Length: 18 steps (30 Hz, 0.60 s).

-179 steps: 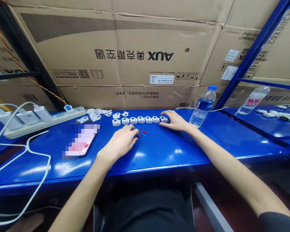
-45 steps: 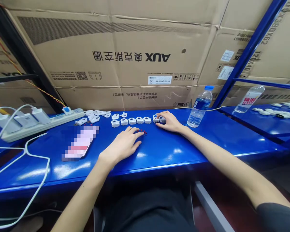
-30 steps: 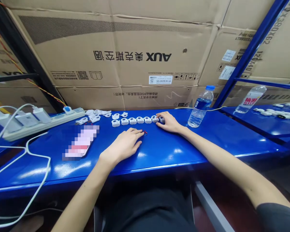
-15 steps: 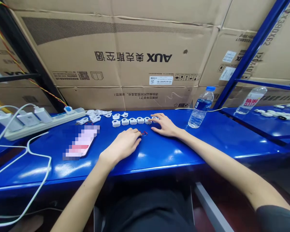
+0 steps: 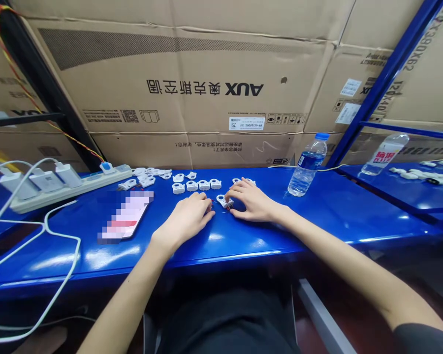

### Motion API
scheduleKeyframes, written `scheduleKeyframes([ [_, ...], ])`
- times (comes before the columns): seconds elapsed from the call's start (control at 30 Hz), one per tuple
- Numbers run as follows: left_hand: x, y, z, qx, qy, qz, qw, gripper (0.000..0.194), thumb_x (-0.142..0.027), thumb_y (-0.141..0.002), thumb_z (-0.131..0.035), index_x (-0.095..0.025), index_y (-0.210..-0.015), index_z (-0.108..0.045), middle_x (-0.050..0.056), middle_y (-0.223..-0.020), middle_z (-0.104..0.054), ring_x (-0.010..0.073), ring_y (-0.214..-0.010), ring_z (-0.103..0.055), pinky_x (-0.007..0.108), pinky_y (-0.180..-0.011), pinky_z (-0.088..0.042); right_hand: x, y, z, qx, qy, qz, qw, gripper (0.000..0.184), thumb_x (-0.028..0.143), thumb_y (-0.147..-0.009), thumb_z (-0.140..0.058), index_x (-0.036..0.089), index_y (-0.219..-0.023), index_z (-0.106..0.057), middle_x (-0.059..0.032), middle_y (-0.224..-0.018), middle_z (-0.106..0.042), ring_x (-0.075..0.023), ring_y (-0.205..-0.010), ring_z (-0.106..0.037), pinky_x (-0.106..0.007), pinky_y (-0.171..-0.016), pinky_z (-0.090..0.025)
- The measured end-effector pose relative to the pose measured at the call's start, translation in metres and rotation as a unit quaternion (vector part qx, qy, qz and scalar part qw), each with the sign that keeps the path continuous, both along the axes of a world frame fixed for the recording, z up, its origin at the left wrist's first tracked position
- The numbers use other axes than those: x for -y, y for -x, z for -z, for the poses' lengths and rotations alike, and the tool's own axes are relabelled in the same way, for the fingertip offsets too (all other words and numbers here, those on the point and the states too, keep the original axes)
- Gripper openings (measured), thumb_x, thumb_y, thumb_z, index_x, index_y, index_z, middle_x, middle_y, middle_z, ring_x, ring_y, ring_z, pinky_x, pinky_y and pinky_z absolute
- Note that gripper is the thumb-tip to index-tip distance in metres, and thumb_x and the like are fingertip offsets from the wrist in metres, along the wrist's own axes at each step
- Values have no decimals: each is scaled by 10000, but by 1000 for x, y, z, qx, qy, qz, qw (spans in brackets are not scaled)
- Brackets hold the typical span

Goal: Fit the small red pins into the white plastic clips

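Note:
My right hand (image 5: 254, 202) has its thumb and fingers closed on a white plastic plug (image 5: 220, 198) with a round hole, low over the blue table. Tiny red and metal bits show under its fingertips. My left hand (image 5: 192, 215) rests to the left of it, fingers curled together; a speck of red shows at its fingertips, but what it pinches is too small to name. Behind both hands stands a row of similar white plugs (image 5: 204, 184), with a gap in it. One more plug (image 5: 237, 181) is partly hidden behind my right hand.
A heap of white plugs (image 5: 147, 174) lies at the back left near a phone (image 5: 127, 216) and a power strip (image 5: 92, 181) with chargers and cables. A water bottle (image 5: 307, 164) stands at right. Large cartons (image 5: 206, 54) wall off the back of the blue table (image 5: 243, 241).
My right hand has drawn a white plug out of the row, toward me and toward my left hand, leaving a gap. My left hand has shifted only slightly.

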<state>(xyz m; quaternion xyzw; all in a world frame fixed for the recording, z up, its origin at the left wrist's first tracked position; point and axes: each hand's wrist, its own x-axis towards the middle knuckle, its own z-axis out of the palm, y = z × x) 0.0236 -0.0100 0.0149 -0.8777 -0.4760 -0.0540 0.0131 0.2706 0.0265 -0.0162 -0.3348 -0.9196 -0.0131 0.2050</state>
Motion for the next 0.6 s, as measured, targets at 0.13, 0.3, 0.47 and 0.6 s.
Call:
scheduleKeyframes([
  [0.13, -1, 1, 1, 11, 8, 8, 1000, 196, -242, -1027, -496, -203, -907, -647, 89, -1006, -725, 270, -1002, -670, 347, -800, -531, 2, -2, -2, 12, -1, 9, 1000, 297, 355, -942, -673, 260, -1224, -690, -89, -1172, -735, -312, -1145, -637, -607, -1216, -349],
  [0.3, -2, 2, 2, 24, 20, -4, 1000, 108, -179, -990, -510, -210, -1011, -611, 79, -1057, -735, 264, -1001, -685, 344, -778, -519, 3, -3, -4, 17, 2, 17, 1000, 370, 428, -942, -693, 246, -1263, -674, -104, -1152, -730, -328, -1137, -637, -551, -1124, -439],
  [0.47, -1, 3, 2, 21, 22, -9, 999, 166, -223, -1009, -507, -207, -1139, -608, 89, -1113, -736, 271, -1031, -698, 347, -801, -526, 3, -5, -1, 7, 0, 17, 1000, 505, 490, -920, -736, 254, -1357, -645, -125, -1352, -680, -361, -1287, -584, -615, -1204, -365],
  [0.6, -3, 4, 3, 21, 19, -1, 1000, 283, -263, -1062, -392, -207, -1108, -666, 103, -1106, -727, 273, -1019, -702, 347, -794, -537, 1, -6, 2, 11, 16, 0, 1000, 452, 467, -941, -712, 264, -1342, -668, -102, -1316, -712, -338, -1278, -607, -619, -1249, -313],
])
